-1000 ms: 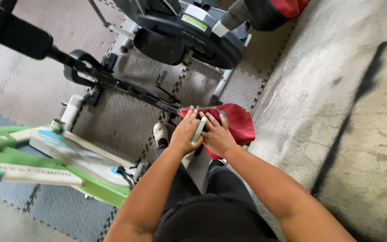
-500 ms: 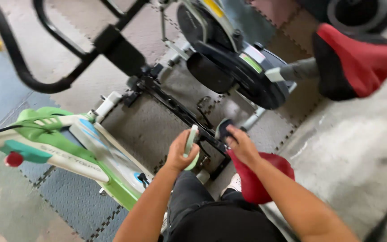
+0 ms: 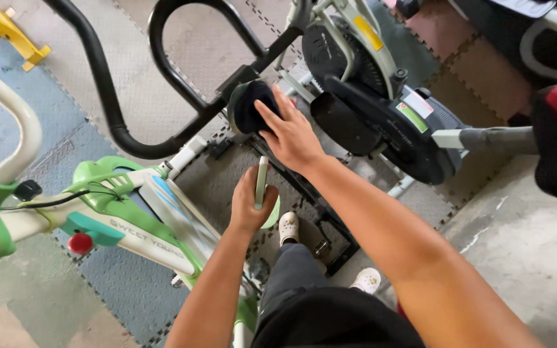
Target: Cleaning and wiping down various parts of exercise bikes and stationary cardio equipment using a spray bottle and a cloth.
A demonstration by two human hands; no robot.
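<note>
Right hand (image 3: 291, 135) lies flat on a dark round pad (image 3: 253, 106) at the exercise bike's black handlebar (image 3: 162, 84), fingers spread, no closed grip. Left hand (image 3: 249, 203) is wrapped around a pale green bottle (image 3: 262, 187), just below.

The left arm ran up from the lower edge of the view, bare to the wrist, forearm nearly straight. The left hand (image 3: 250, 201) was curled closed, its back toward the camera, fingers wrapped round something slim and pale green, thumb lying along it. The right arm came in from the lower right and stretched farther forward, crossing above the left. The right hand (image 3: 289, 131) lay palm down with fingers spread and extended, fingertips (image 3: 262, 108) pressing on a dark rounded pad.
</note>
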